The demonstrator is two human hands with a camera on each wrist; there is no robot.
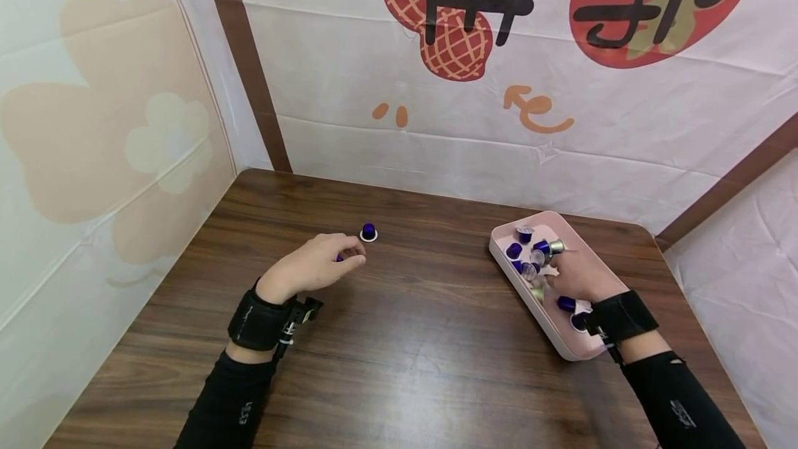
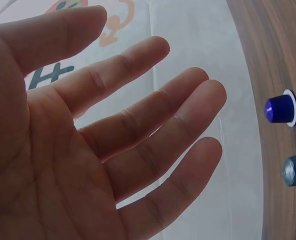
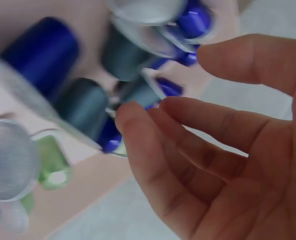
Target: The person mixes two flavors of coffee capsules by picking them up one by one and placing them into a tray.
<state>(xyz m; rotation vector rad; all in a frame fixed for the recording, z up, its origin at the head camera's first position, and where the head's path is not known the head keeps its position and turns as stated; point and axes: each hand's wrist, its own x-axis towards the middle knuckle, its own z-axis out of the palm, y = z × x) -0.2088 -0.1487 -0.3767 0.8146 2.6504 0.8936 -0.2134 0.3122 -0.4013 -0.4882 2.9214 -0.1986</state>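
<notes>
My left hand hovers over the table's left half with its fingers spread and nothing in them. Just past its fingertips a blue coffee capsule stands on its white rim. In the left wrist view a dark grey capsule stands near the blue one, partly cut off by the frame. My right hand reaches into a pink tray of mixed capsules. In the right wrist view, its thumb and bent fingers stay apart among blue, dark grey and green capsules, with none visibly gripped.
The brown wooden table ends at a printed white cloth backdrop. Another cloth hangs along the left side. The tray's raised wall surrounds the capsules near the table's right side.
</notes>
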